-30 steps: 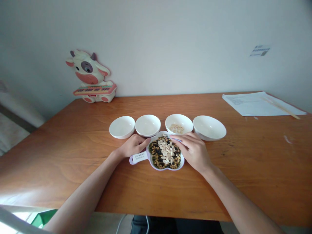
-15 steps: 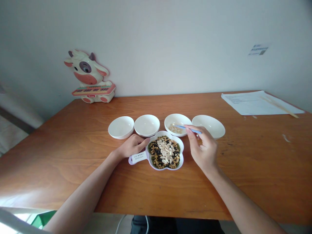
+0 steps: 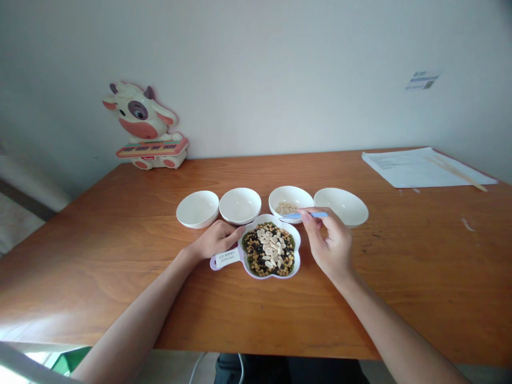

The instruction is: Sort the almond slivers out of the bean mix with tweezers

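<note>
My left hand [image 3: 221,238] is closed at the left rim of a white and lilac flower-shaped dish [image 3: 297,232] with a labelled handle [image 3: 227,258]. In the dish, pale flat seeds [image 3: 272,246] lie over a mix of small yellow, black and green beans or grains [image 3: 256,261]. My right hand [image 3: 328,242] pinches slim blue tweezers [image 3: 312,215], whose tips point left over the dish's far rim. Whether the tips hold a seed is too small to tell. Just beyond, a white bowl [image 3: 291,191] contains several pale seeds [image 3: 286,208].
Two white bowls, one at the far left [image 3: 197,209] and one beside it [image 3: 240,206], continue the row; another bowl [image 3: 342,207] sits behind my right hand. A cow toy keyboard [image 3: 150,128] stands at the back left. Papers [image 3: 416,168] with chopsticks [image 3: 460,173] lie at the back right.
My right hand has drawn the tweezers slightly down and left, from inside the seed bowl to its near rim by the dish. My left hand stays at the dish.
</note>
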Tool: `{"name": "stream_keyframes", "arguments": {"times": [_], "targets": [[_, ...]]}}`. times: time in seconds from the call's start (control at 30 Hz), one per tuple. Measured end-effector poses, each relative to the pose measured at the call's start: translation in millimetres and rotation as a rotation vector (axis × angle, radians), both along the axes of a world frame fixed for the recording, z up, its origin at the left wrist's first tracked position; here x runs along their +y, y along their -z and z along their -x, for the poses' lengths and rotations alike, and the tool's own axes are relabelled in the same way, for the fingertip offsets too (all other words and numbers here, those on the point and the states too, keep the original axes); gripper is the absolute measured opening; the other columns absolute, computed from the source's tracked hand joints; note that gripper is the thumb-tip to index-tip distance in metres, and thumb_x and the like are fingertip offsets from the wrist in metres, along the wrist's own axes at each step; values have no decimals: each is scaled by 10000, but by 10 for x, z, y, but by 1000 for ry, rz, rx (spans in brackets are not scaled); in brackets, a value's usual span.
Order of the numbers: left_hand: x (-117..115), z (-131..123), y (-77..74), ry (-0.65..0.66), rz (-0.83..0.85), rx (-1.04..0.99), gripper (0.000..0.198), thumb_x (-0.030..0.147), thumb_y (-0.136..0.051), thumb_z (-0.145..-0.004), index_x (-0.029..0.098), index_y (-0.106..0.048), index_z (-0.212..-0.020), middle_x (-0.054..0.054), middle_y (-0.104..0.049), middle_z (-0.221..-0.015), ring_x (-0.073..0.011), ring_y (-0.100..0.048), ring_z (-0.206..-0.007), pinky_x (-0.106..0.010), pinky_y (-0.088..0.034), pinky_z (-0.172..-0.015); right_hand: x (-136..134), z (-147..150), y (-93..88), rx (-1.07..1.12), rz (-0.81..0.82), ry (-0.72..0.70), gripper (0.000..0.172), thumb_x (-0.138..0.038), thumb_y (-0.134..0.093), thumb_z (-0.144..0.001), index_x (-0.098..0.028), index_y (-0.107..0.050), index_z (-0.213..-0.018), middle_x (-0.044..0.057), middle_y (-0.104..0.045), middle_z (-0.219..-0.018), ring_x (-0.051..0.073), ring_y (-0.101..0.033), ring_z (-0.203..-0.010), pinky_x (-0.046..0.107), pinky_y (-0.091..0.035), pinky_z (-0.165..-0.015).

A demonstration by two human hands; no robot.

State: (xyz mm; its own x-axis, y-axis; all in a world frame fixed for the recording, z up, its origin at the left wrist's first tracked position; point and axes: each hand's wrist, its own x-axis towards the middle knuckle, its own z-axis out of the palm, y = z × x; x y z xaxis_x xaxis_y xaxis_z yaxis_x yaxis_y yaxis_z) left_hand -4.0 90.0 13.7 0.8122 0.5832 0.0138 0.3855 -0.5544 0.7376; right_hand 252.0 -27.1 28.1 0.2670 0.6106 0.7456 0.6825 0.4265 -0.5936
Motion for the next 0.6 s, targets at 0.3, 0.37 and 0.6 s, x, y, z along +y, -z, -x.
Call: {"name": "stream_keyframes", "arguments": {"times": [0.3, 0.37, 0.6], "targets": [[-11, -11, -31, -8, 22, 23, 609, 513, -333, -1041, 168, -365, -540, 3, -413, -487, -77, -326, -460, -224, -263, -436, 14, 3, 11, -35, 15, -62, 87, -209, -628, -965, -223, -706, -1001, 49, -752, -952, 161, -646, -759, 308, -520, -655], [-10, -10, -28, -11, 29, 28, 613, 520, -333, -1040, 168, -364, -539, 4, -409, -484, -75, -318, -456, -227, -252, -431, 11, 1, 22, -46, 23, -33, 81, -220, -635, -963, -220, -711, -992, 40, -750, -900, 148, -622, -695, 302, -511, -633], [-14, -11, -29, -24, 34, 29, 622, 527, -340, -1039, 168, -353, -532, 8, -394, -477, -70, -309, -450, -219, -245, -422, 13, -20, 66, -62, 48, 26, 91, -269, -663, -952, -207, -713, -908, 41, -773, -871, 131, -618, -615, 277, -500, -587]]}}
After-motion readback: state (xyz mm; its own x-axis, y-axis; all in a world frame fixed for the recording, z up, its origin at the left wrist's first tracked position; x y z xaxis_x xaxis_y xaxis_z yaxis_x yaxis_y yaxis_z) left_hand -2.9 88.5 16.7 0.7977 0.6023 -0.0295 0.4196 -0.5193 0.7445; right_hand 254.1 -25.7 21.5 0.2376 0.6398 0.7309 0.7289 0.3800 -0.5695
